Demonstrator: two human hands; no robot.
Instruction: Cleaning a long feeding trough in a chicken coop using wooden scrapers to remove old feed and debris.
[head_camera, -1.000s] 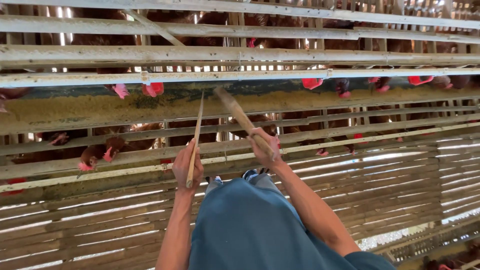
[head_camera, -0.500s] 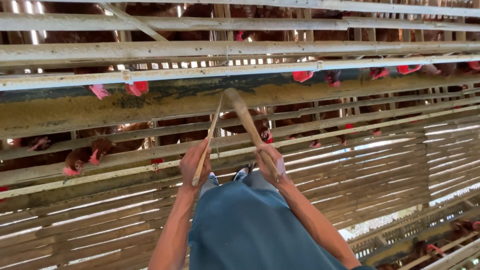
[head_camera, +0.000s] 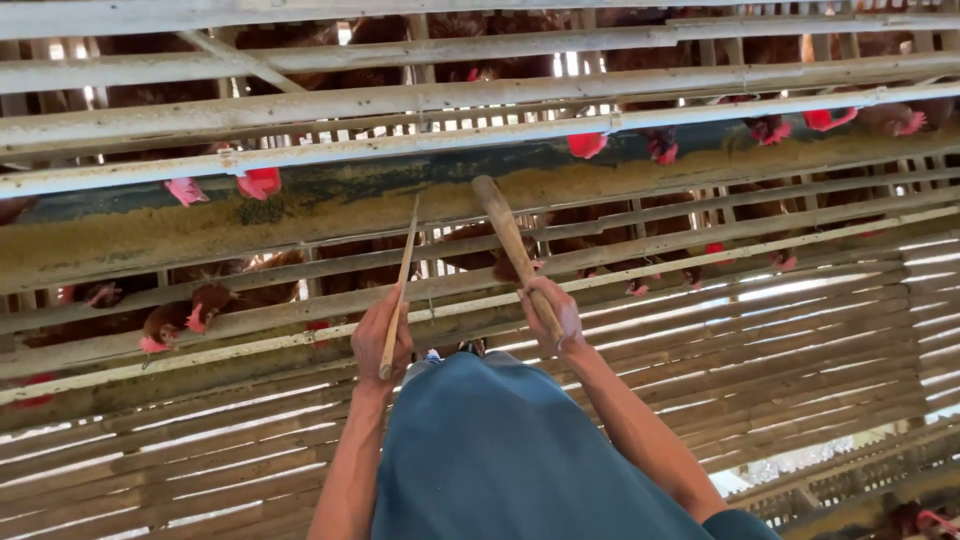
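- Up front, the left hand (head_camera: 380, 340) is closed around a thin, flat bamboo slat (head_camera: 400, 285), pale and tapering, its tip reaching the near edge of the feed trough (head_camera: 300, 215).
- The right hand (head_camera: 555, 318) is clamped on a thick, round wooden stick (head_camera: 510, 245), brown and blunt-ended, tilted toward the trough's near edge.
- Brown hens (head_camera: 215, 300) poke their heads through the bamboo cage bars (head_camera: 700, 70).

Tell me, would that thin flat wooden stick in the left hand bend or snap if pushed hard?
The thin flat wooden stick looks slender like a splint, so it probably flexes somewhat and could snap under force. The left hand holds it upright alone, suggesting it is light. Being flat, it is unlikely to roll.
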